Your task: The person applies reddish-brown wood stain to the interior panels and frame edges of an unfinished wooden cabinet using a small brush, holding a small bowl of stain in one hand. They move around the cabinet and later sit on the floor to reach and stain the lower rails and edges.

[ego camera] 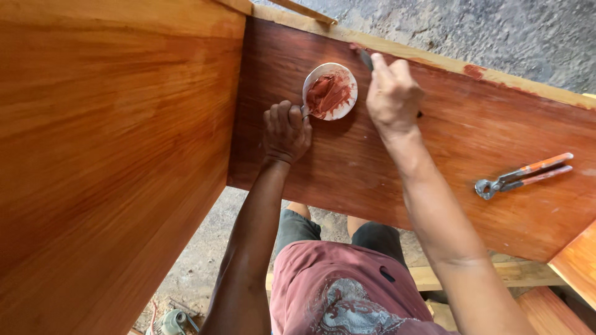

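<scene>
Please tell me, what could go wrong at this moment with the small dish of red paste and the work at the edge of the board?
1. The left hand holds the white dish of red paste by its rim only; it might tip and smear the stained board.
2. The right hand presses a thin tool at the board's pale edge; a slip could scratch the finish.
3. The pincers lie loose on the board and might slide off.

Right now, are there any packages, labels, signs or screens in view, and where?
None in view.
Nearest thing to a container: a small round white dish of red-brown paste, on the reddish board, held by the left hand.
</scene>
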`<action>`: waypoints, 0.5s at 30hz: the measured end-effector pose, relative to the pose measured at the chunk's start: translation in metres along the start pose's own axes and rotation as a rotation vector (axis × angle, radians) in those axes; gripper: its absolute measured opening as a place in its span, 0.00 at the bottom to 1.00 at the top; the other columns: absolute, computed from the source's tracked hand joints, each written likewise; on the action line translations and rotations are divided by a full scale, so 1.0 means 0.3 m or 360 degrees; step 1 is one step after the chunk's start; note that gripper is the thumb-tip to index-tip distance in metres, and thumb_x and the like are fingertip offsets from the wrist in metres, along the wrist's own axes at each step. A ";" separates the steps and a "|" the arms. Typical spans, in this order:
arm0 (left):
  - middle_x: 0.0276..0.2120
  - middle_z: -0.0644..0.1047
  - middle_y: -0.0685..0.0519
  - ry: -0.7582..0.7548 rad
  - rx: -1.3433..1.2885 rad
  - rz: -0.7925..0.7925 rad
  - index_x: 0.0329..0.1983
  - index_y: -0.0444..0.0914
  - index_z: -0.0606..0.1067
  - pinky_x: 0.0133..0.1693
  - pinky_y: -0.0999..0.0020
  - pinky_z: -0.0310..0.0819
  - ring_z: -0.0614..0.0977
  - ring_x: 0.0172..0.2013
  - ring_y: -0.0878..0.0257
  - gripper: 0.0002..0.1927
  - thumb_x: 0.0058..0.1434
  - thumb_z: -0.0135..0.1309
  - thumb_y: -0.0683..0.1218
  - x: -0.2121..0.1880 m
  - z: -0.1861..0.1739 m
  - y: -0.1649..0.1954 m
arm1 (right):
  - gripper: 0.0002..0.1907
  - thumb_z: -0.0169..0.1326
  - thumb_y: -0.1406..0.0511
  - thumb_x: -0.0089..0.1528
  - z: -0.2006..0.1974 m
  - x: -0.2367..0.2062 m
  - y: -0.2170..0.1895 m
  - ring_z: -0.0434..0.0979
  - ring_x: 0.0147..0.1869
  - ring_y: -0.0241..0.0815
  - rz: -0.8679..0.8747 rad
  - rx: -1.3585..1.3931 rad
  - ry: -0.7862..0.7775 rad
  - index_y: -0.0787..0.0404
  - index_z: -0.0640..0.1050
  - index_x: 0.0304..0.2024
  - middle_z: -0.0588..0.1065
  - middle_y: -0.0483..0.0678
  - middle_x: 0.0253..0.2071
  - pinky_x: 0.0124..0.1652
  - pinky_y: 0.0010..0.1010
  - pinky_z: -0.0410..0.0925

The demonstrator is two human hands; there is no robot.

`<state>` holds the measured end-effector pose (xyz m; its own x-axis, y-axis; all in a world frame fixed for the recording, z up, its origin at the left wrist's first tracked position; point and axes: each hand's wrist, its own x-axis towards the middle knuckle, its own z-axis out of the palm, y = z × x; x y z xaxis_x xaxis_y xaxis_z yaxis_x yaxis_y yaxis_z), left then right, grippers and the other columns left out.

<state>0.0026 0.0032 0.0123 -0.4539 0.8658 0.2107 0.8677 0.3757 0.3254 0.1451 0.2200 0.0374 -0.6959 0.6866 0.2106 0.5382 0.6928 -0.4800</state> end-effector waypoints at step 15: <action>0.45 0.68 0.45 -0.0029 0.0007 -0.0014 0.46 0.39 0.64 0.45 0.48 0.66 0.73 0.44 0.46 0.20 0.58 0.60 0.46 -0.015 0.014 -0.009 | 0.15 0.56 0.69 0.64 -0.025 -0.017 -0.041 0.76 0.27 0.44 -0.0061 -0.0527 -0.0116 0.59 0.82 0.54 0.69 0.50 0.33 0.25 0.37 0.69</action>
<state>0.0032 -0.0002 0.0067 -0.4577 0.8684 0.1908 0.8647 0.3847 0.3231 0.1456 0.2096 0.0488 -0.7441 0.6496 0.1561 0.6281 0.7598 -0.1678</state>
